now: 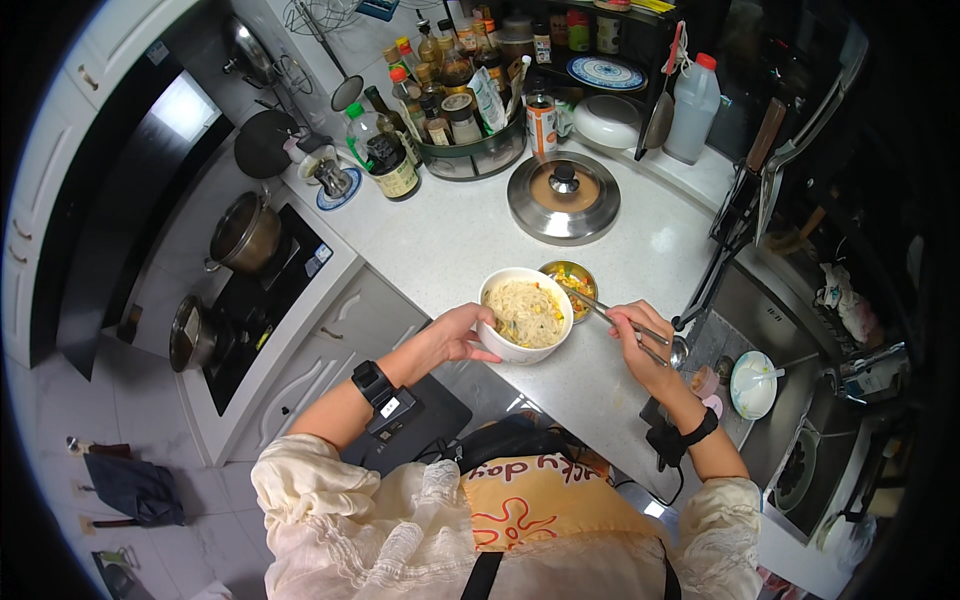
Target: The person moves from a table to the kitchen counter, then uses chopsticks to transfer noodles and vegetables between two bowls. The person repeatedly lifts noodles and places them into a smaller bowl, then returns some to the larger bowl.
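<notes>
A white bowl point(517, 354) of pale noodles point(523, 311) mixed with bits of corn and other vegetables is tilted in my left hand point(459, 334), thumb at the rim and fingers against its side. My right hand point(641, 341) grips a pair of metal chopsticks point(600, 309). Their tips reach over the small metal bowl point(593, 280), close to the white bowl's right rim. Diced corn and vegetables point(574, 285) lie inside the metal bowl, which is partly hidden behind the white one.
Beyond the bowls a metal-rimmed glass lid point(564, 210) rests on the counter point(442, 232). Bottles crowd a round organizer point(480, 154) at the back. Two pots point(246, 232) stand on the left stove. To the right is a sink point(787, 465), with a plate point(753, 386) holding a spoon nearby.
</notes>
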### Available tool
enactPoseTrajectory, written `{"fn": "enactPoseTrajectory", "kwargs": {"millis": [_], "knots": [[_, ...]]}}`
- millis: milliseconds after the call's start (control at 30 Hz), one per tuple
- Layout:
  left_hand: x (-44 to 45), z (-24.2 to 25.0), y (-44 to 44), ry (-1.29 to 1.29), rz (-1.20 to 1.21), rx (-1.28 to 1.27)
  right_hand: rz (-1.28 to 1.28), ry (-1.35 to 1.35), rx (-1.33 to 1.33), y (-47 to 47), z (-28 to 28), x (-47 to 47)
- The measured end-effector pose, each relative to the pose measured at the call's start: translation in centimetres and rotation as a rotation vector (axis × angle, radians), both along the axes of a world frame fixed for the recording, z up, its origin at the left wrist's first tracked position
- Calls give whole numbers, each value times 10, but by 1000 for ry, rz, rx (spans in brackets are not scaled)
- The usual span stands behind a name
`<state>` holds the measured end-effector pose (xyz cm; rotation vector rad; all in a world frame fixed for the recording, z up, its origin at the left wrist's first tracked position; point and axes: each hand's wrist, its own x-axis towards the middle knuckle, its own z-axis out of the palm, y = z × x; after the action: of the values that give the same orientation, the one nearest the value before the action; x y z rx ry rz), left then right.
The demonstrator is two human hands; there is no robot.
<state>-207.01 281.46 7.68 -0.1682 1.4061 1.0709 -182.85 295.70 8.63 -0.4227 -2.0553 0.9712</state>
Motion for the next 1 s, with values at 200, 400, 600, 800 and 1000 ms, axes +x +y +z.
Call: {"fn": "enactPoseTrajectory", "kwargs": {"millis": [200, 400, 600, 800, 1000], "knots": [[0, -1, 1, -3, -22, 23, 74, -3, -298, -8, -6, -3], [1, 0, 1, 1, -24, 16, 114, -60, -301, -11, -2, -7], [2, 1, 1, 1, -9, 6, 102, -40, -224, -12, -2, -5], [-1, -2, 0, -5, -23, 21, 56, 0, -160, -7, 6, 0], [0, -1, 0, -10, -27, 27, 161, -91, -231, -16, -1, -11]]}}
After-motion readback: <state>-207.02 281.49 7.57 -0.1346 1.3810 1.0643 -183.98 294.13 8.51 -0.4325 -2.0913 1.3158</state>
